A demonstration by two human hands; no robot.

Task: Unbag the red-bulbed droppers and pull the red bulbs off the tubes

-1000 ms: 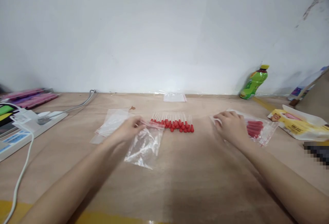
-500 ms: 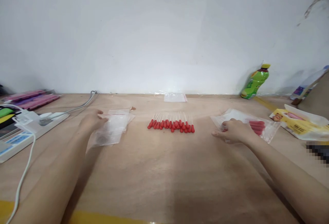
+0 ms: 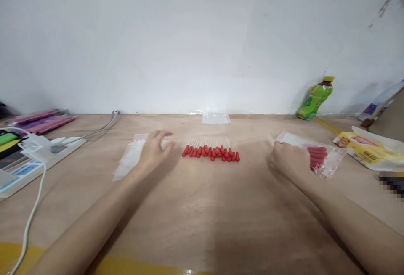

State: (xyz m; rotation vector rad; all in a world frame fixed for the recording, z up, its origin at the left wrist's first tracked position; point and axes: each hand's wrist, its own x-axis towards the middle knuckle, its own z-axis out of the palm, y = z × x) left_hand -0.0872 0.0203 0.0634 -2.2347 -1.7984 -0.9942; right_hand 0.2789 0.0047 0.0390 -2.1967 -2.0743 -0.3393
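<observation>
In the head view, the left hand (image 3: 155,151) is held partly open, with thumb and fingers parted and nothing seen between them, at the right edge of the flat clear bags (image 3: 128,159). The right hand (image 3: 292,157) is curled at the left part of the filled bag (image 3: 330,163), in which red-ended pieces can be seen; whether the plastic is gripped cannot be told, since the fingertips are hidden. Between the two hands, the red-tipped sticks (image 3: 217,152) are laid in a loose row on the table (image 3: 189,207), their red ends turned towards the wearer (the pale shafts are only faintly made out). Behind them, a small bag (image 3: 215,118) is seen near the wall (image 3: 189,43). A green bottle (image 3: 316,98) is leaned against the wall, beyond the filled bag.
</observation>
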